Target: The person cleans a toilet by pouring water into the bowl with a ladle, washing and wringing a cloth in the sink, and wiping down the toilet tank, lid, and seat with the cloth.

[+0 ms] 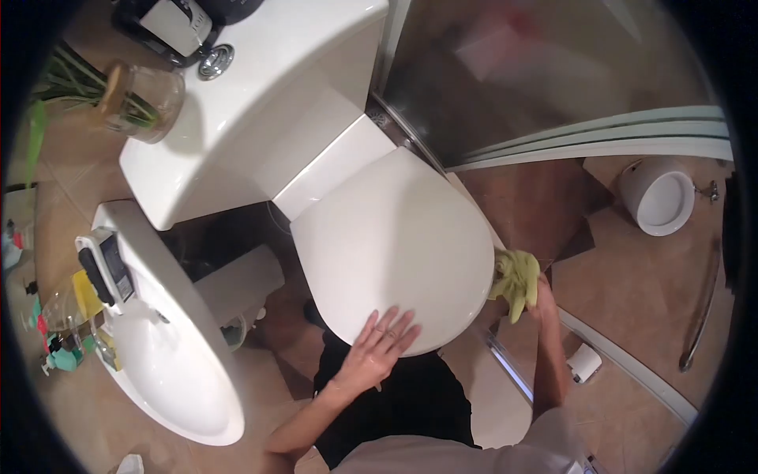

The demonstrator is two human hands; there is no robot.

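Note:
The white toilet lid is down, below the white cistern. My left hand rests on the lid's front edge, its fingers spread and a ring on one of them. At the lid's right side, my right hand holds a crumpled yellow-green cloth. The cloth hangs beside the rim, and most of the fingers on that hand are hidden by it.
A washbasin stands at the left, with bottles beyond it. On the cistern are a glass vase with stems and a dark bottle. A glass screen borders the upper right, near a white round container.

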